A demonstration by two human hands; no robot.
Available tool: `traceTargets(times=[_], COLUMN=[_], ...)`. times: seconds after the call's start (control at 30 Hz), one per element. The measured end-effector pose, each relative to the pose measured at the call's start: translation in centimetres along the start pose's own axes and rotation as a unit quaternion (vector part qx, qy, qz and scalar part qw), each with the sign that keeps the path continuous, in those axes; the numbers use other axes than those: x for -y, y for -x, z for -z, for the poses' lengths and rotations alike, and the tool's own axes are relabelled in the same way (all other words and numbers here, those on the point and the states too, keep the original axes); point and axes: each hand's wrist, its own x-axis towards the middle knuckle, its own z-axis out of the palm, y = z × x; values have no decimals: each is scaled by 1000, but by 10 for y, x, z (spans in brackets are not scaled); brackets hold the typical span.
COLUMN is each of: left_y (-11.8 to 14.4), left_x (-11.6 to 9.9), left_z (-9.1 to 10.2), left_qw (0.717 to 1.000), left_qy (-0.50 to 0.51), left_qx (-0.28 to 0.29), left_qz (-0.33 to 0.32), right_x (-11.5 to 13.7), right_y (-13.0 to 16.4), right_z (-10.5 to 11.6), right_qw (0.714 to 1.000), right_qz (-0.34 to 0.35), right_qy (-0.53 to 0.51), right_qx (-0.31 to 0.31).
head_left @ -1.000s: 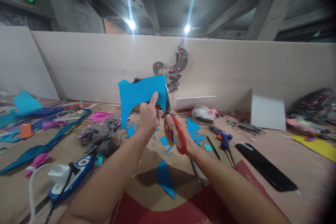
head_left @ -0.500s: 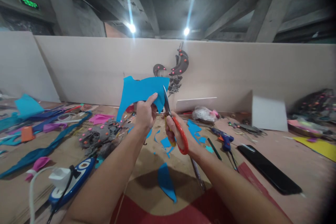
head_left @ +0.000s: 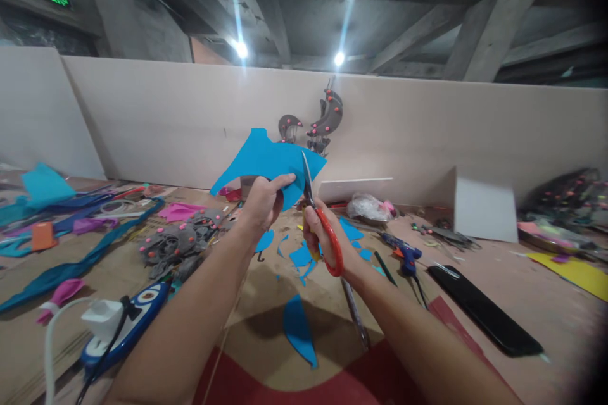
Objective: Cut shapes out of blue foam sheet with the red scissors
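Note:
Between thumb and fingers, my left hand (head_left: 266,202) pinches a blue sheet (head_left: 270,158) along its lower edge and holds it up over the table. The sheet has a curved cut-out below; whether it is felt or foam I cannot tell. My right hand (head_left: 319,234) grips scissors (head_left: 333,247) with red and yellow handles. Their blades point up and lie against the sheet's right part, just right of my left thumb. Below the hands, a leaf-shaped blue piece (head_left: 299,330) and several small blue scraps (head_left: 300,257) lie on the cardboard.
On the right are a blue glue gun (head_left: 403,253) and a black phone (head_left: 484,310). A power strip (head_left: 126,323) with a white plug sits at left, near a heap of grey pieces (head_left: 183,240) with pink dots. Grey crescents (head_left: 332,111) hang before the white panel (head_left: 427,133).
The blue sheet has turned in my left hand, its left end swinging lower and its right tip reaching farther right. The scissors have shifted slightly right.

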Motion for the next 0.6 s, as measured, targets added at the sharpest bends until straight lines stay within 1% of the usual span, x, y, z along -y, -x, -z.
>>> traceTargets(times=[0.1,0.23,0.47,0.6], left_y=[0,-2,-7,-8], left_x=[-1,0,-2,-3], left_z=[2,4,15,17], left_qw=[999,1000,998,999], left_qy=[-6,-16,-57,-46], left_qx=[30,2,9,-16], left_qz=[14,25,12,24], right_x=[4,6,4,-1], right_y=[1,1,1,1], right_z=[0,0,-1,0], right_qw=[1000,1000,1000,1000], right_qz=[-7,-15,5,-1], right_qy=[4,1,11,12], right_qx=[-2,3,22,28])
